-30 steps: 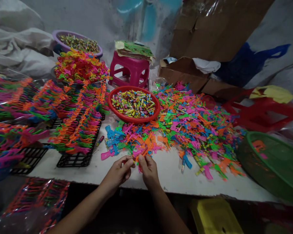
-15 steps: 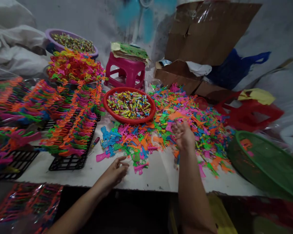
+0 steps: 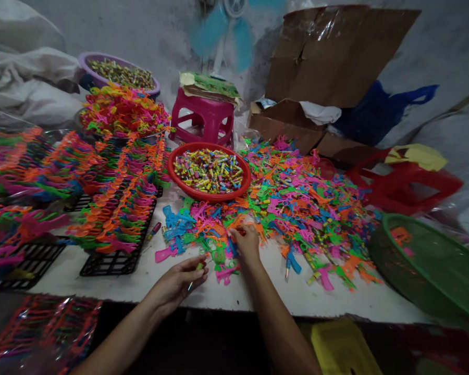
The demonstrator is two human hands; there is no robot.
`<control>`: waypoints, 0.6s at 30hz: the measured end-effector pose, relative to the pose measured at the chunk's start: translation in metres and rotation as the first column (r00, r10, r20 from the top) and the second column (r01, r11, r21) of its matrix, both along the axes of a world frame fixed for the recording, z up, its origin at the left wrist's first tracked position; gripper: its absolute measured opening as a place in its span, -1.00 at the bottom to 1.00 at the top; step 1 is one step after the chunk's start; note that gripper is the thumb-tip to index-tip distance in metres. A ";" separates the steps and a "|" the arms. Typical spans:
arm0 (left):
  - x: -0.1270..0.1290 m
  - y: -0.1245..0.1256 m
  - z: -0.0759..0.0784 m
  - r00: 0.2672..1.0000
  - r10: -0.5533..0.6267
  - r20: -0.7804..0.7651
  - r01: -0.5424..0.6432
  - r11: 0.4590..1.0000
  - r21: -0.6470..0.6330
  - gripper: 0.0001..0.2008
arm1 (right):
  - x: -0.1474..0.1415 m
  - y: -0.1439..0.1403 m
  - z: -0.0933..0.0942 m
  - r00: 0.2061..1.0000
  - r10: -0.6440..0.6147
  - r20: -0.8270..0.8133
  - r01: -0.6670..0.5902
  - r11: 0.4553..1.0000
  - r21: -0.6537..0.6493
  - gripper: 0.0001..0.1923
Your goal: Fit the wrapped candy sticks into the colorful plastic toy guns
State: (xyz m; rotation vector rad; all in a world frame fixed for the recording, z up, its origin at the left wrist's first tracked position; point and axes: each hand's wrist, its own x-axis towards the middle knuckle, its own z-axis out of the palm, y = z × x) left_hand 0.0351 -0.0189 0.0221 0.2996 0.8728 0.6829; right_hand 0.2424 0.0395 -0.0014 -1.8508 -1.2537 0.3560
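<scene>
My left hand (image 3: 175, 281) is over the front of the white table, fingers closed around a small tube (image 3: 199, 266) with a yellow-green end and a clear, shiny part pointing down. To its right, my right hand (image 3: 247, 244) reaches to the near edge of the heap of bright plastic toy guns (image 3: 289, 192). Its thumb and fingers are pinched together at the heap; whatever they hold is too small to make out. A pink toy gun (image 3: 226, 273) and a green one (image 3: 219, 254) lie between the hands. Behind them sits a red basin (image 3: 209, 198) full of similar small tubes.
Black racks (image 3: 109, 268) packed with upright toy guns stand at left. A green mesh basket (image 3: 426, 271) is at right. Behind are a pink stool (image 3: 209, 117), a cardboard box (image 3: 285, 122), a fan (image 3: 234, 36) and a purple basin (image 3: 86, 65). A red stool (image 3: 410, 182) lies at back right.
My right hand has moved left across the heap, and its raised open fingers are now pinched. The left hand stays near its place, with a small tube now visible in its fingers.
</scene>
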 end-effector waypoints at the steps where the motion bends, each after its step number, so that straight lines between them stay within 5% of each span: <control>1: -0.001 0.000 -0.001 1.000 0.023 0.012 -0.023 1.000 -0.008 -0.60 | 0.000 -0.002 0.005 1.000 0.001 -0.009 -0.001 1.000 0.029 -0.76; 5: 0.005 0.000 -0.004 0.996 0.080 0.046 -0.082 0.995 0.048 -0.64 | -0.012 -0.026 0.028 0.960 0.104 -0.261 -0.074 0.990 0.121 -0.70; 8: 0.015 0.000 -0.001 0.994 0.110 0.024 -0.112 0.981 0.161 -0.73 | -0.033 -0.051 0.039 0.863 0.260 -0.433 -0.250 0.965 0.080 -0.69; 13: 0.019 -0.001 0.012 0.991 0.087 -0.100 -0.046 0.934 0.355 -0.67 | -0.053 -0.078 0.041 0.796 0.363 -0.485 -0.398 0.917 0.032 -0.66; 18: 0.014 -0.003 0.020 0.980 0.065 -0.190 0.016 0.918 0.396 -0.59 | -0.055 -0.082 0.041 0.774 0.405 -0.486 -0.455 0.890 0.018 -0.67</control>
